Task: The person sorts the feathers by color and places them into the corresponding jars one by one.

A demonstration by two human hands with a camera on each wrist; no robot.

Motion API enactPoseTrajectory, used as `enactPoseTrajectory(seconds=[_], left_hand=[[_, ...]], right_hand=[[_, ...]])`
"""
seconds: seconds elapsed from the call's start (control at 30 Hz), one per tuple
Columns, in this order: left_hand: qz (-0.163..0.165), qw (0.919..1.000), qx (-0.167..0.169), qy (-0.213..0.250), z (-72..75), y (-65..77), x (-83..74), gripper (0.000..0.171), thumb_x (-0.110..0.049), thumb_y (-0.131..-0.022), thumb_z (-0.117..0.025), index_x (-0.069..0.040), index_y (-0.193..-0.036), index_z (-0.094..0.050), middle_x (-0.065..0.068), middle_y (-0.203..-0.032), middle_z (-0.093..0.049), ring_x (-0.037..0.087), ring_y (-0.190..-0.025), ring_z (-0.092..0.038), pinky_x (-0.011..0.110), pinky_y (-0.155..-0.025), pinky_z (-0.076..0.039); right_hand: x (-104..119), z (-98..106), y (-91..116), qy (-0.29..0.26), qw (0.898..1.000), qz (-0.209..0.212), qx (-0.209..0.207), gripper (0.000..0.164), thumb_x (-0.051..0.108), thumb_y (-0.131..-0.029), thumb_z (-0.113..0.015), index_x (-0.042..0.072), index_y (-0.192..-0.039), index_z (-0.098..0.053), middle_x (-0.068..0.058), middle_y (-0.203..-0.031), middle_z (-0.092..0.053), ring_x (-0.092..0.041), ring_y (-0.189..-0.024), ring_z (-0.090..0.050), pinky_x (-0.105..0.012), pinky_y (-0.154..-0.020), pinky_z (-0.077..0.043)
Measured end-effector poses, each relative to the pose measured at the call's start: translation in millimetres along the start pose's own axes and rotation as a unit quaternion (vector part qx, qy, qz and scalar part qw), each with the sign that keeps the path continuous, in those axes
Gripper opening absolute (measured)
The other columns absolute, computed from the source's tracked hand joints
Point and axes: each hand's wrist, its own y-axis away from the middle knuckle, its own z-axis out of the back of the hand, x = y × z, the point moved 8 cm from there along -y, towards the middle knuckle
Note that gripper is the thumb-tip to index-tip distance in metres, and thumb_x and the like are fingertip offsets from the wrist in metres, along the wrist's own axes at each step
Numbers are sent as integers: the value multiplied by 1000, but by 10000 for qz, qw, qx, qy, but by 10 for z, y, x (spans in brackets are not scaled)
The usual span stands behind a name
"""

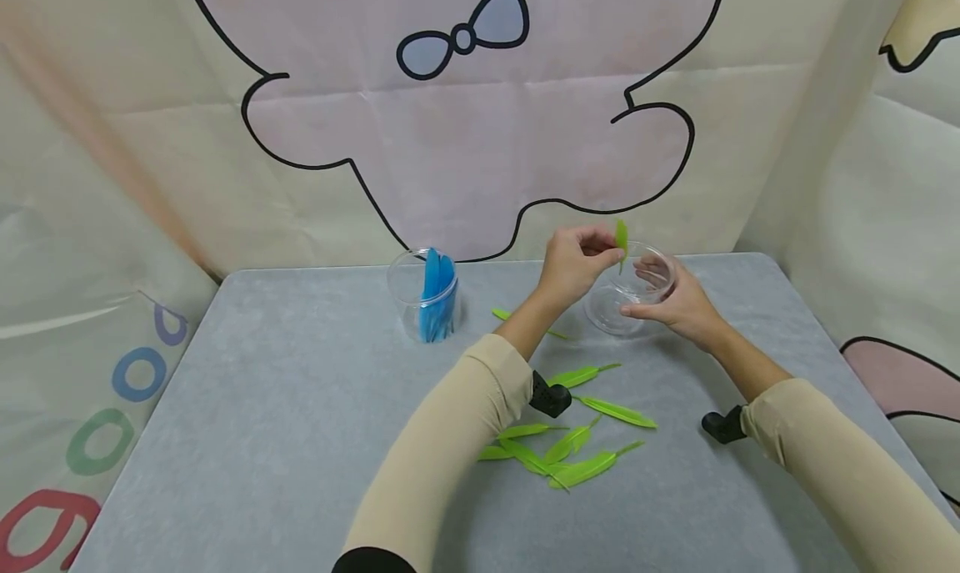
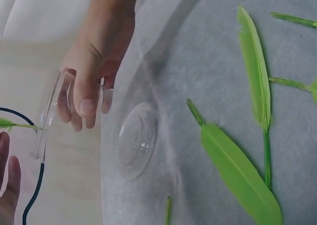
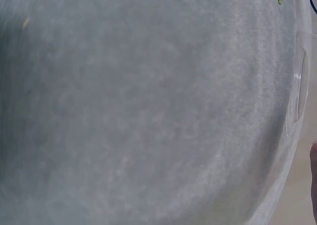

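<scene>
My left hand (image 1: 572, 266) pinches a green feather (image 1: 622, 236) upright, its quill pointing down at the mouth of a clear cup (image 1: 611, 316). My right hand (image 1: 688, 308) grips that cup from the right, thumb in front and fingers behind. In the left wrist view, the quill of the feather (image 2: 22, 126) reaches the rim, and the right hand (image 2: 96, 71) is around the see-through wall. Several loose green feathers (image 1: 618, 411) lie below the hands. Only a fingertip (image 3: 314, 168) and a clear edge show at the right wrist view's border.
Another clear cup (image 1: 408, 310) stands upright at the back of the grey table (image 1: 300, 439), with several blue feathers (image 1: 437, 298) inside. A printed cloth backdrop (image 1: 442, 139) hangs behind the table, and more cloth hangs at both sides.
</scene>
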Motion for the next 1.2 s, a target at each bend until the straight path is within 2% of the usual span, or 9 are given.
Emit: enactPoseTrajectory(seconds=[0.17,0.37,0.5,0.8,1.0,1.2], left_hand=[[56,9994,-8,-337,-9,4,41,6,-3,-87,-76,0,-92,-74,9,-88,-73,6,-75,-63,15,-67,-51],[192,9971,66,-731,-41,8,104,7,-6,-87,-77,-2,-93,-74,5,-87,-73,6,-76,-62,14,-66,-49],[244,9958,148,-870,-78,4,145,7,-7,-88,-76,-4,-94,-74,3,-88,-73,4,-76,-63,13,-66,-49],[167,9919,405,-1191,-161,6,125,10,-8,-89,-75,-4,-98,-74,3,-91,-72,4,-78,-62,12,-68,-48],[183,9915,565,-1158,-192,15,129,10,-9,-90,-74,-6,-100,-74,1,-90,-72,4,-78,-62,13,-68,-49],[-33,9932,733,-907,-137,47,90,13,-8,-90,-73,-5,-104,-74,3,-96,-73,5,-82,-63,15,-71,-51]], right_hand=[[11,-22,-8,-1,10000,-37,35,87,10,-78,-86,4,-147,-33,-18,-151,-41,-32,-140,-39,-7,-86,-41],[46,-39,1,6,10000,-73,45,86,11,-79,-86,3,-146,-33,-19,-151,-41,-32,-140,-39,-12,-90,-42],[55,-43,8,-70,10000,-44,8,85,9,-78,-86,2,-145,-34,-20,-150,-41,-32,-139,-40,-10,-88,-42],[48,-54,5,-76,10000,-8,-17,84,10,-78,-86,3,-145,-35,-16,-149,-43,-32,-139,-41,-10,-87,-43],[41,-44,11,-110,9999,30,-5,86,8,-79,-85,2,-147,-33,-13,-149,-42,-31,-140,-39,-14,-88,-44],[24,-16,19,-78,10000,48,-24,87,8,-78,-85,2,-146,-31,-16,-150,-41,-31,-139,-39,-12,-89,-42]])
